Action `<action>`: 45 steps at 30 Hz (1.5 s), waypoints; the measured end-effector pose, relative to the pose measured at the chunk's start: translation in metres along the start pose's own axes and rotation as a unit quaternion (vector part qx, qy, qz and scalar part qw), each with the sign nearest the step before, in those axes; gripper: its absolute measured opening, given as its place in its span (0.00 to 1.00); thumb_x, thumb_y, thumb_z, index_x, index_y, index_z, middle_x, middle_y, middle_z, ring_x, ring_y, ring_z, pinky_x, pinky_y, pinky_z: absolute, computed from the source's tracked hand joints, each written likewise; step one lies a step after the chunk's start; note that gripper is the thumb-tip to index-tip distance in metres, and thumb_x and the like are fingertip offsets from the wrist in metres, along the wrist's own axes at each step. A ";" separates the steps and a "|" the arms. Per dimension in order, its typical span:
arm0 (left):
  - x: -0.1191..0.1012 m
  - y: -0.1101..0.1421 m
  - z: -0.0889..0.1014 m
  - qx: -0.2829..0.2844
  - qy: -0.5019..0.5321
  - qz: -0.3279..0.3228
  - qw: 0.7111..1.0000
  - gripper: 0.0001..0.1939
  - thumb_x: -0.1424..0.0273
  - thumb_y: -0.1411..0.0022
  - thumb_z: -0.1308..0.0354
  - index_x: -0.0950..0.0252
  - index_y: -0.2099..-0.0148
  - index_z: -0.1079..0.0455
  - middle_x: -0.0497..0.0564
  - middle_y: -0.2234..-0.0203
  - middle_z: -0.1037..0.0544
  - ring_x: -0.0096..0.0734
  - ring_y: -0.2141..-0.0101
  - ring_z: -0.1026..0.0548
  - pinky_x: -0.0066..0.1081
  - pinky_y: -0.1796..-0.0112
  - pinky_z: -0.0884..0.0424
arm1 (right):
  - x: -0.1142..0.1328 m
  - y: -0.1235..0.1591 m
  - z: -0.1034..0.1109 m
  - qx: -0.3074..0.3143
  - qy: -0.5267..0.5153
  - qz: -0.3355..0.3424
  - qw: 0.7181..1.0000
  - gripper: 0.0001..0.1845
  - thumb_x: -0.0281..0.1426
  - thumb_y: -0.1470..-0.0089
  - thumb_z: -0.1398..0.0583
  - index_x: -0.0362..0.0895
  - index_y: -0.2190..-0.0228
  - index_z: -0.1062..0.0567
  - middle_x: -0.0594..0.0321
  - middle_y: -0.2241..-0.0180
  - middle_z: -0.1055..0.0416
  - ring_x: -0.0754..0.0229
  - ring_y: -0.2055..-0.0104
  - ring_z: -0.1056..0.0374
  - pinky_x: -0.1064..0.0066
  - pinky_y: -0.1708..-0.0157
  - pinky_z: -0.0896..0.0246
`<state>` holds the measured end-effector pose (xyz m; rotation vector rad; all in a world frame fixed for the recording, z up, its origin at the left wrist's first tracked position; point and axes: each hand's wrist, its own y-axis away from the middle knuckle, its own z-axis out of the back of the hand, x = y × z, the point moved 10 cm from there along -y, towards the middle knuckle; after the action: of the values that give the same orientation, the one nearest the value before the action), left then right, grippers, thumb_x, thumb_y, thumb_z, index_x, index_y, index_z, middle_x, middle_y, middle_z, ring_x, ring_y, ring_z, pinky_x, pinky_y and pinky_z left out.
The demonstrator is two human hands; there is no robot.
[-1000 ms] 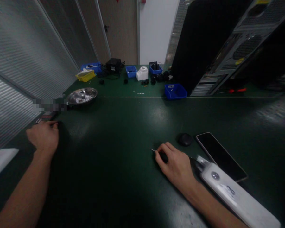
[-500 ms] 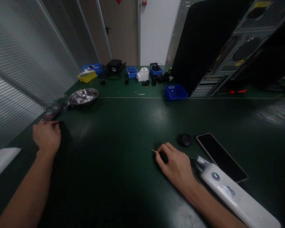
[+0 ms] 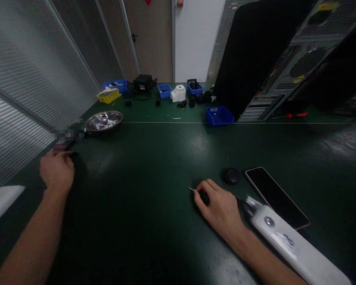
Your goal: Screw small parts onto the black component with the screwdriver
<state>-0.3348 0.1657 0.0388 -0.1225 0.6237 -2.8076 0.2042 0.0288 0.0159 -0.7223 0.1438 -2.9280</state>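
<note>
Hands come to two: one left hand [image 3: 57, 169] and one right hand [image 3: 218, 202], with one thin metal-tipped tool [image 3: 191, 189]. The one surface [image 3: 136, 190] carries four blue bins [image 3: 221, 120], one yellow bin [image 3: 110, 98], one metal bowl [image 3: 116, 116], one phone [image 3: 277, 196], one rounded black object [image 3: 231, 176], one long white device [image 3: 299, 245], one white vented housing [image 3: 178, 93] and one black box [image 3: 142, 82]. Several small black pieces [image 3: 192, 101] sit too crowded for an exact count.

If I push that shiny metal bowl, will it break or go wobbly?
The metal bowl probably won't break, because it looks like stiff, shiny metal. It might rock if you pressed its edge, since its sides spread wide. The pale bits inside could slide about.
</note>
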 end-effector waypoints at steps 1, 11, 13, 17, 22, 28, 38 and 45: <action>0.002 0.000 -0.001 0.005 -0.012 0.010 1.000 0.19 0.70 0.34 0.48 0.71 0.45 0.25 0.55 0.62 0.30 0.38 0.64 0.38 0.30 0.62 0.41 | 0.000 0.000 0.000 -0.001 0.001 0.000 1.000 0.10 0.37 0.34 0.45 0.48 0.65 0.27 0.65 0.64 0.28 0.60 0.66 0.30 0.70 0.68 0.45; 0.007 -0.001 -0.002 0.050 -0.026 0.060 0.997 0.23 0.60 0.30 0.50 0.70 0.44 0.26 0.60 0.58 0.27 0.42 0.62 0.36 0.30 0.63 0.44 | 0.002 0.000 0.001 -0.005 0.000 0.004 1.000 0.09 0.36 0.34 0.45 0.48 0.65 0.27 0.65 0.64 0.28 0.61 0.65 0.29 0.70 0.67 0.44; 0.008 0.001 -0.003 0.061 -0.008 0.082 0.995 0.23 0.59 0.29 0.52 0.71 0.45 0.26 0.60 0.58 0.26 0.41 0.63 0.34 0.30 0.64 0.44 | 0.002 0.001 0.000 -0.003 0.001 0.002 1.000 0.09 0.36 0.34 0.45 0.48 0.65 0.27 0.66 0.64 0.28 0.61 0.66 0.29 0.70 0.68 0.44; -0.021 -0.004 0.004 0.076 0.022 0.050 0.996 0.24 0.57 0.29 0.51 0.71 0.46 0.26 0.59 0.56 0.24 0.42 0.61 0.30 0.31 0.64 0.42 | 0.003 0.001 0.001 -0.003 0.006 0.001 1.000 0.09 0.36 0.34 0.45 0.48 0.65 0.27 0.65 0.64 0.28 0.61 0.66 0.29 0.69 0.68 0.45; -0.163 0.027 0.056 0.060 0.253 -0.145 0.955 0.15 0.63 0.30 0.44 0.68 0.50 0.25 0.55 0.55 0.22 0.39 0.57 0.26 0.33 0.56 0.34 | 0.005 0.000 0.002 -0.004 -0.002 0.008 1.000 0.10 0.36 0.34 0.45 0.47 0.65 0.27 0.64 0.64 0.27 0.60 0.65 0.29 0.70 0.68 0.45; -0.337 0.173 0.090 0.227 0.472 -0.385 0.760 0.05 0.71 0.29 0.44 0.64 0.55 0.26 0.52 0.57 0.21 0.33 0.57 0.24 0.33 0.54 0.29 | 0.004 0.000 0.003 -0.017 0.002 0.009 1.000 0.09 0.35 0.35 0.44 0.47 0.66 0.27 0.65 0.65 0.27 0.61 0.66 0.30 0.70 0.68 0.46; -0.335 0.185 0.072 0.279 0.495 -0.331 0.754 0.06 0.73 0.30 0.42 0.62 0.52 0.26 0.50 0.58 0.23 0.31 0.59 0.26 0.33 0.56 0.28 | 0.012 0.000 0.002 -0.016 -0.068 0.049 0.996 0.11 0.37 0.33 0.45 0.47 0.65 0.26 0.64 0.65 0.27 0.62 0.66 0.30 0.70 0.67 0.44; -0.338 0.188 0.078 0.270 0.518 -0.358 0.729 0.11 0.72 0.29 0.43 0.61 0.48 0.25 0.52 0.55 0.21 0.33 0.53 0.25 0.36 0.50 0.28 | 0.015 0.001 0.001 -0.011 -0.063 0.054 0.996 0.11 0.37 0.33 0.45 0.47 0.64 0.26 0.64 0.65 0.27 0.62 0.66 0.30 0.70 0.68 0.45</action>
<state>0.0454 0.0621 0.0204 1.7635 -0.2131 -3.4242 0.1920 0.0252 0.0235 -0.8699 0.1974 -2.7733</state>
